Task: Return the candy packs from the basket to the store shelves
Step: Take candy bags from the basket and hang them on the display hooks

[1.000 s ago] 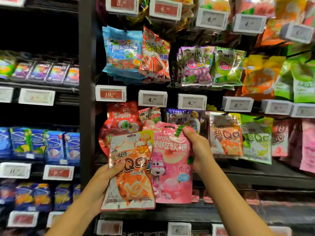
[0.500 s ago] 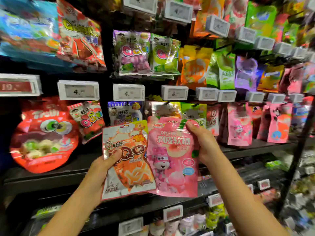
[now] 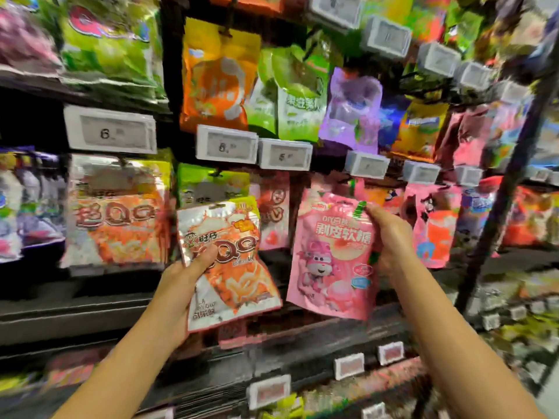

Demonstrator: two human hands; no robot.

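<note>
My left hand grips an orange QQ candy pack by its left edge, thumb across the front. My right hand pinches a pink candy pack at its upper right corner. Both packs are held up in front of the shelf, side by side and slightly apart. Matching orange QQ packs hang on the shelf to the left. Matching pink packs hang just right of my right hand. No basket shows in view.
Price tags run along the dark shelf rails. Green, orange and purple packs hang on the row above. A dark upright post stands at the right. A lower shelf holds more goods. The picture is blurred by motion.
The view has swung right along the shelf. The two packs, overlapping before, are now apart, with the pink one moved right toward the hanging pink packs.
</note>
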